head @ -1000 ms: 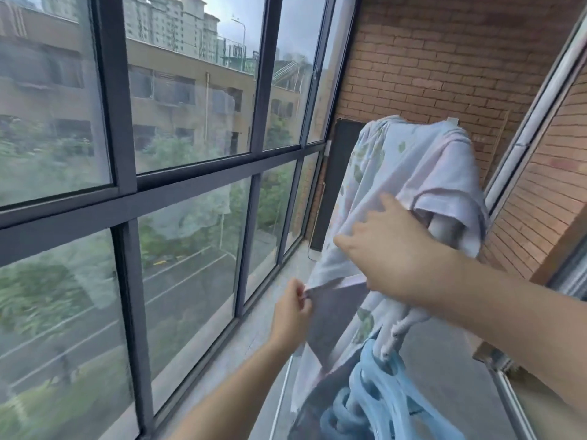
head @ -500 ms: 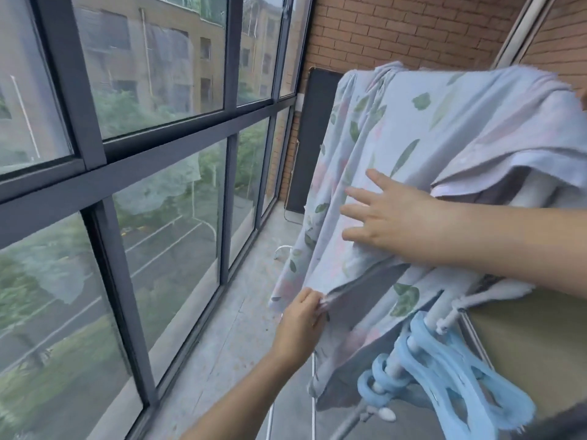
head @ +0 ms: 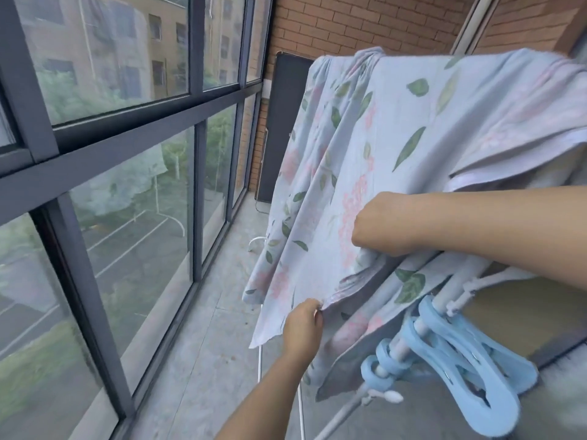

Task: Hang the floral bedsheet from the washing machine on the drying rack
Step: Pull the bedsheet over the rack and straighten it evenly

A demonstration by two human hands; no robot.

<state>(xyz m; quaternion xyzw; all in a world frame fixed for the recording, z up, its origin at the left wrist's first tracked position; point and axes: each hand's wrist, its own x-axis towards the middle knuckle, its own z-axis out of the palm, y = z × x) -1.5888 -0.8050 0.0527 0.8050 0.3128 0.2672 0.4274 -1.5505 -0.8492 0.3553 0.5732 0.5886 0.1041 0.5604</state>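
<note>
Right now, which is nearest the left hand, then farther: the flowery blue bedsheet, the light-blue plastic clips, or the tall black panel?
1. Flowery blue bedsheet: pinched in the left hand.
2. Light-blue plastic clips: just right, lower.
3. Tall black panel: far away, straight ahead.

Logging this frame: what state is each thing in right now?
floral bedsheet: draped, bunched
drying rack: standing, carrying the sheet
blue clips: clamped on rack rail
left hand: pinches sheet edge
right hand: grips sheet, fingers hidden
window: closed
</note>
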